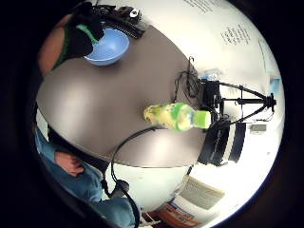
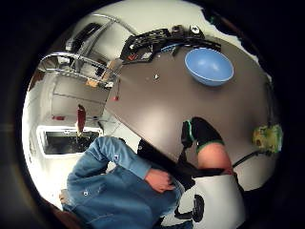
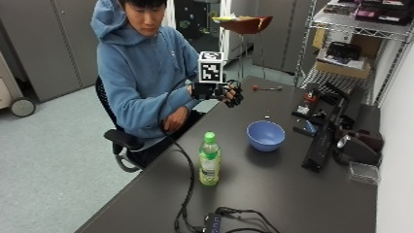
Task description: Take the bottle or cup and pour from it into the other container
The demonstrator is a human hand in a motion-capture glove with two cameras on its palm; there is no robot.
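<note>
We see the gloved right hand [image 3: 223,93] raised above the table [image 3: 271,189], fingers loosely curled and holding nothing, blue bowl [image 3: 266,135] on the table below and beyond it, green-capped bottle [image 3: 209,160] upright further off — both untouched, bare hand [image 3: 173,119] in the lap.

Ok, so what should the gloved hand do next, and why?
Probably reach down toward the bottle. The gloved right hand hovers in the air above the table holding nothing, while the bottle stands upright and capped, apart from the blue bowl.
</note>
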